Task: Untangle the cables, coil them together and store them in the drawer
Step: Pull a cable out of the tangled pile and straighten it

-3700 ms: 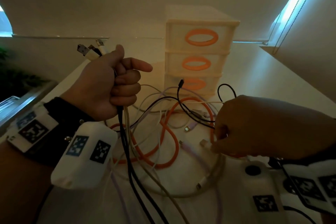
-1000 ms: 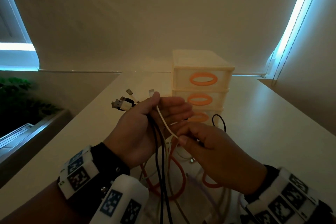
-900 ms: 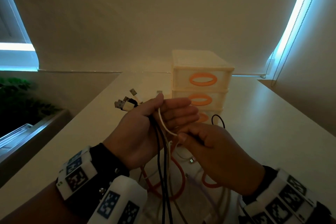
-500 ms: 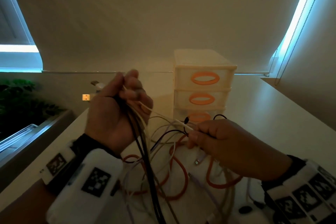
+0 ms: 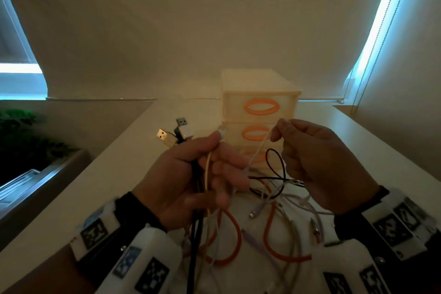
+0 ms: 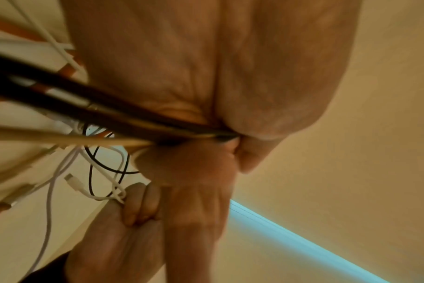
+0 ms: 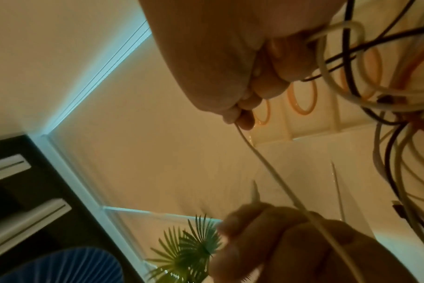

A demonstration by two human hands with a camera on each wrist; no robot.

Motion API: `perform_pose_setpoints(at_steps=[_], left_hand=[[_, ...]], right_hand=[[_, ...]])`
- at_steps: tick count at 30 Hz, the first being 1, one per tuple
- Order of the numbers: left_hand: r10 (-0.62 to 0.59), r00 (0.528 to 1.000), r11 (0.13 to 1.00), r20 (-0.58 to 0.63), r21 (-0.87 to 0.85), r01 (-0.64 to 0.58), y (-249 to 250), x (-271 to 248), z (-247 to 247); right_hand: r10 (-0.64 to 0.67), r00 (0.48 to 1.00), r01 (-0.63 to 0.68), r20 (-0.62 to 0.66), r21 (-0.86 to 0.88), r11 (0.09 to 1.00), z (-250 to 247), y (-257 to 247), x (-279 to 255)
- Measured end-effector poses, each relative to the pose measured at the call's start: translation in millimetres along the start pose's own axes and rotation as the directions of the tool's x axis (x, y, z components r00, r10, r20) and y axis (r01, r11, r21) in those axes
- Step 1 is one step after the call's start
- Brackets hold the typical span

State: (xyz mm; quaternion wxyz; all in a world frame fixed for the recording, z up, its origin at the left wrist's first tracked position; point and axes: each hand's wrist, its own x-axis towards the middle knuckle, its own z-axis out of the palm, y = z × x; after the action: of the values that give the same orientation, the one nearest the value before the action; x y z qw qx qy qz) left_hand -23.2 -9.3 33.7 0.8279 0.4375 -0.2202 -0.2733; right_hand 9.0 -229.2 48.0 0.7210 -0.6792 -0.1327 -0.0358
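Note:
My left hand [image 5: 214,164] is raised over the table and grips a bundle of black and pale cables [image 6: 133,122]. Their USB plugs [image 5: 171,136] stick out above the fist. Level with the middle drawer, my right hand [image 5: 278,132] pinches a thin white cable [image 5: 259,150] between thumb and fingertips. That cable slants down to the left hand, as the right wrist view shows [image 7: 278,181]. Below both hands lies a tangle: a thick orange cable [image 5: 229,234], a thin black loop [image 5: 274,167], white and lilac leads. Behind stands the cream drawer unit [image 5: 260,83], all three drawers closed.
The pale table [image 5: 358,162] runs back to the wall, with the drawer unit at its middle. A drop-off and a dark ledge with a green plant [image 5: 21,131] lie to the left. A blind's bead chain [image 5: 358,93] hangs at the right wall.
My left hand has come down and toward the middle with its bundle. My right hand has risen from the tangle to middle-drawer height, drawing the thin white cable up with it.

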Motion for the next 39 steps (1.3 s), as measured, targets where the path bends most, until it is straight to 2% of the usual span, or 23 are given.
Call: perform_pose_setpoints(at_steps=[2,4,6,8,11,13,16,18,21,23,25,27,29,32,35,36,39], left_hand=[[-0.085,0.993,0.991,-0.076,0.099,0.092,-4,2,8],[-0.167,0.974,0.979,-0.155,0.090,0.182,-8,5,17],[-0.190,0.948,0.975,-0.257,0.064,0.213,-10,8,19],[-0.143,0.915,0.983,-0.378,0.050,0.174,-12,11,18],[-0.077,0.891,0.994,-0.447,0.032,0.101,-11,12,16],[-0.023,0.883,1.000,-0.470,0.001,0.026,-7,12,13],[0.101,0.852,0.980,-0.513,-0.095,-0.173,0,14,8],[0.152,0.840,0.954,-0.520,-0.146,-0.263,2,14,8],[0.230,0.815,0.897,-0.532,-0.208,-0.389,8,11,8],[0.297,0.786,0.849,-0.542,-0.228,-0.477,17,7,5],[0.346,0.757,0.802,-0.554,-0.244,-0.545,25,3,-1],[0.360,0.737,0.768,-0.572,-0.266,-0.583,28,3,-6],[0.341,0.752,0.778,-0.564,-0.279,-0.563,24,5,-6],[0.277,0.835,0.831,-0.476,-0.317,-0.456,16,5,-5],[0.322,0.907,0.846,-0.270,-0.348,-0.404,25,-5,-16],[0.339,0.914,0.845,-0.222,-0.354,-0.400,31,-10,-20],[0.384,0.902,0.832,-0.196,-0.351,-0.430,43,-21,-29]], right_hand=[[-0.089,0.995,0.085,-0.048,-0.082,0.993,6,2,0],[-0.274,0.959,0.247,-0.074,-0.256,0.934,13,8,-3],[-0.486,0.874,0.439,-0.018,-0.402,0.803,24,15,-9],[-0.582,0.804,0.569,0.123,-0.443,0.693,34,20,-16],[-0.496,0.767,0.640,0.406,-0.439,0.631,40,21,-22],[-0.390,0.767,0.626,0.509,-0.462,0.627,37,22,-23],[-0.275,0.797,0.563,0.538,-0.496,0.661,33,25,-24],[-0.243,0.827,0.517,0.507,-0.515,0.684,31,24,-23],[-0.172,0.887,0.390,0.429,-0.498,0.774,22,15,-20],[-0.087,0.907,0.294,0.412,-0.472,0.831,15,10,-20],[-0.082,0.896,0.319,0.436,-0.504,0.802,14,13,-21],[-0.107,0.869,0.405,0.483,-0.572,0.713,19,21,-22],[-0.093,0.835,0.461,0.542,-0.599,0.655,24,29,-24],[-0.023,0.800,0.488,0.600,-0.627,0.607,25,30,-26],[-0.103,0.846,0.471,0.523,-0.645,0.601,13,16,-21],[-0.157,0.863,0.471,0.479,-0.656,0.590,6,9,-18],[-0.242,0.903,0.426,0.356,-0.654,0.626,-20,-1,-8]])
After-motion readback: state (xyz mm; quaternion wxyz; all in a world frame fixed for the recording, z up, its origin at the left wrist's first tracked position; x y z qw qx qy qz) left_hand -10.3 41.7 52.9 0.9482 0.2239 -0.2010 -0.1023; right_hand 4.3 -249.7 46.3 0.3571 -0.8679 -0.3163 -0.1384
